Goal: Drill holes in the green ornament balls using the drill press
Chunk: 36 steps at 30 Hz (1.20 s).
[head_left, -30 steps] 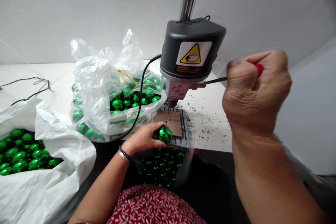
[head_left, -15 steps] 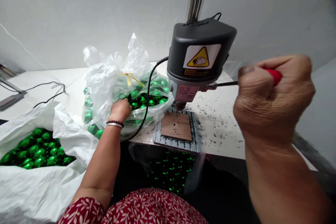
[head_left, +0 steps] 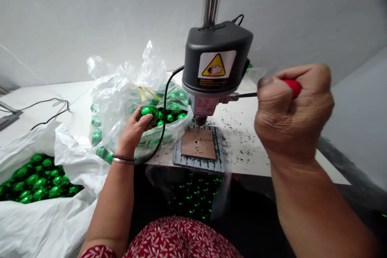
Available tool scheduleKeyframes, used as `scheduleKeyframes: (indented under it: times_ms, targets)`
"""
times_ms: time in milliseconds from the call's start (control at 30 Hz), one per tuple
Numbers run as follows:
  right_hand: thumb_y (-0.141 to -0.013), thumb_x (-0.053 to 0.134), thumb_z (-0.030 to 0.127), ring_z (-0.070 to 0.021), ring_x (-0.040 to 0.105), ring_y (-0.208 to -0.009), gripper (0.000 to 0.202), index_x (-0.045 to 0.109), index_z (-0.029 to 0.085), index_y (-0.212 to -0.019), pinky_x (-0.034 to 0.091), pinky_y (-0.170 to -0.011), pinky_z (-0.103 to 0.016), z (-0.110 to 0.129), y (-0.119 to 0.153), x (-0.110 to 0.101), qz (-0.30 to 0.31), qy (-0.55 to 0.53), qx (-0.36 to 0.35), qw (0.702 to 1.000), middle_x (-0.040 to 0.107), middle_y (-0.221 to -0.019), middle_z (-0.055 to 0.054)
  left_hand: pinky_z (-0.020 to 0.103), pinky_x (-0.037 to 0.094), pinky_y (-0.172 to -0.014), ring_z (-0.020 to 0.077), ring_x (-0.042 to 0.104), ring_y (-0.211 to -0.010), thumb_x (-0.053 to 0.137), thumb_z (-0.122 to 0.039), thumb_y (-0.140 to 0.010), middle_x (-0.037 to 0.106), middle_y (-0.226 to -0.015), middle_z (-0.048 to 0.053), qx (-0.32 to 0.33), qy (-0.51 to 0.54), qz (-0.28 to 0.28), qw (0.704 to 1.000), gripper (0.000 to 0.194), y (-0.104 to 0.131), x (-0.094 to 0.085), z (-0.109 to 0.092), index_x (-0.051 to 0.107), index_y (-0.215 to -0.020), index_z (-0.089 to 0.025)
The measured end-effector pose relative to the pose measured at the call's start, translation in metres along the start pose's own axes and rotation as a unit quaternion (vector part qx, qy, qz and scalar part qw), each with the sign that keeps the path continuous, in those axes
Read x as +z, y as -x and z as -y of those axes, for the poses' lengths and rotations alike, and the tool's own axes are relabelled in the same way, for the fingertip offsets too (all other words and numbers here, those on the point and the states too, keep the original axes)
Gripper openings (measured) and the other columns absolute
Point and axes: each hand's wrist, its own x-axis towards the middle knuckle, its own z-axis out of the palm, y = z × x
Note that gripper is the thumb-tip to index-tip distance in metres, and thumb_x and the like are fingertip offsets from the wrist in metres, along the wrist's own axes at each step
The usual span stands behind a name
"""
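Observation:
My left hand grips a shiny green ball ornament between thumb and fingers, at the mouth of a clear plastic bag full of similar green balls. My right hand is wrapped round the red knob of a lever on a drill press. The drill press has a dark grey housing with a yellow warning label. Below its chuck, a brown square board with a small hole lies on the slotted metal base.
A white sack of green balls stands open at the left. A black cable hangs between bag and drill. Dark shavings litter the white table. More green balls sit in a bag below the table edge.
My left hand has come up out of the clear bag with a green ball in its fingers. My right hand stays on the lever knob. The view has shifted slightly.

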Motion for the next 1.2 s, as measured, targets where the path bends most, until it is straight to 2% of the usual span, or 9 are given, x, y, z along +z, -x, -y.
scheduleKeyframes:
  times_ms: [67,167,300,400,533,633,700,867,1200]
  targets:
    - [-0.083,0.05,0.037,-0.0034,0.046,-0.065,0.023,0.049,0.015,-0.077,0.04,-0.062,-0.02,0.0,0.0,0.0,-0.003,-0.004,0.0,1.0,0.054,-0.073,0.0,0.029,0.052,-0.068,0.019,0.069,-0.083,0.054,-0.051,-0.078,0.068,-0.108,0.005,-0.042,0.154,0.083,0.984,0.059,0.015,0.005,-0.005,0.05,-0.131,-0.026]
    - [-0.083,0.05,0.039,-0.003,0.045,-0.064,0.024,0.05,0.015,-0.077,0.04,-0.062,-0.02,0.001,0.0,0.0,0.005,0.0,0.01,1.0,0.055,-0.073,0.0,0.027,0.047,-0.06,0.0183,0.068,-0.08,0.058,-0.055,-0.075,0.066,-0.111,0.008,-0.09,0.237,0.168,0.953,0.063,0.034,0.02,-0.006,0.05,-0.132,-0.028]
    - [-0.082,0.049,0.038,-0.0028,0.045,-0.063,0.023,0.05,0.015,-0.079,0.04,-0.062,-0.019,0.003,0.0,-0.002,0.008,-0.005,0.008,1.0,0.056,-0.073,0.0,0.025,0.045,-0.057,0.0159,0.067,-0.076,0.07,-0.052,-0.07,0.067,-0.112,0.009,-0.122,0.301,0.229,0.917,0.069,0.047,0.045,0.002,0.051,-0.131,-0.026]
    - [-0.082,0.049,0.036,-0.0026,0.043,-0.063,0.021,0.05,0.015,-0.079,0.04,-0.061,-0.018,0.002,0.001,-0.002,0.014,-0.013,0.01,1.0,0.055,-0.074,0.001,0.023,0.047,-0.059,0.0136,0.068,-0.074,0.075,-0.042,-0.07,0.068,-0.107,0.007,-0.163,0.32,0.242,0.901,0.069,0.05,0.062,0.008,0.049,-0.132,-0.025]
    - [-0.085,0.05,0.036,-0.0022,0.04,-0.062,0.022,0.049,0.014,-0.082,0.037,-0.057,-0.016,0.0,0.002,-0.001,0.014,-0.025,0.004,1.0,0.049,-0.071,0.001,0.022,0.047,-0.058,0.0156,0.07,-0.078,0.074,-0.035,-0.074,0.07,-0.107,0.007,-0.173,0.211,0.219,0.937,0.064,0.048,0.082,0.015,0.05,-0.132,-0.023]
    - [-0.088,0.05,0.035,-0.002,0.039,-0.063,0.021,0.048,0.014,-0.083,0.035,-0.056,-0.015,0.0,0.003,-0.001,0.01,-0.016,-0.005,1.0,0.047,-0.072,0.002,0.026,0.052,-0.07,0.0181,0.068,-0.087,0.075,-0.035,-0.074,0.071,-0.106,0.008,-0.091,0.086,0.167,0.978,0.06,0.042,0.096,0.023,0.055,-0.128,-0.019]
    - [-0.088,0.051,0.034,-0.0019,0.04,-0.062,0.02,0.048,0.015,-0.082,0.036,-0.057,-0.015,0.0,0.003,-0.002,0.015,-0.013,-0.003,1.0,0.047,-0.072,0.003,0.031,0.053,-0.083,0.0199,0.067,-0.094,0.076,-0.036,-0.074,0.071,-0.105,0.008,-0.042,0.026,0.133,0.99,0.058,0.038,0.104,0.028,0.058,-0.126,-0.017]
    - [-0.089,0.051,0.035,-0.0014,0.042,-0.061,0.019,0.047,0.017,-0.084,0.037,-0.059,-0.015,0.001,0.002,-0.005,0.036,-0.016,-0.004,0.999,0.048,-0.071,0.004,0.036,0.049,-0.095,0.0222,0.064,-0.1,0.075,-0.036,-0.074,0.07,-0.108,0.009,-0.002,-0.046,0.123,0.991,0.053,0.031,0.114,0.031,0.061,-0.122,-0.017]
    - [-0.093,0.048,0.036,-0.002,0.045,-0.066,0.021,0.046,0.016,-0.085,0.041,-0.062,-0.015,0.001,0.003,-0.006,0.038,-0.001,-0.021,0.999,0.048,-0.076,0.003,0.036,0.05,-0.091,0.0234,0.065,-0.097,0.075,-0.032,-0.073,0.072,-0.106,0.006,0.034,-0.138,0.168,0.976,0.054,0.032,0.116,0.014,0.063,-0.124,-0.018]
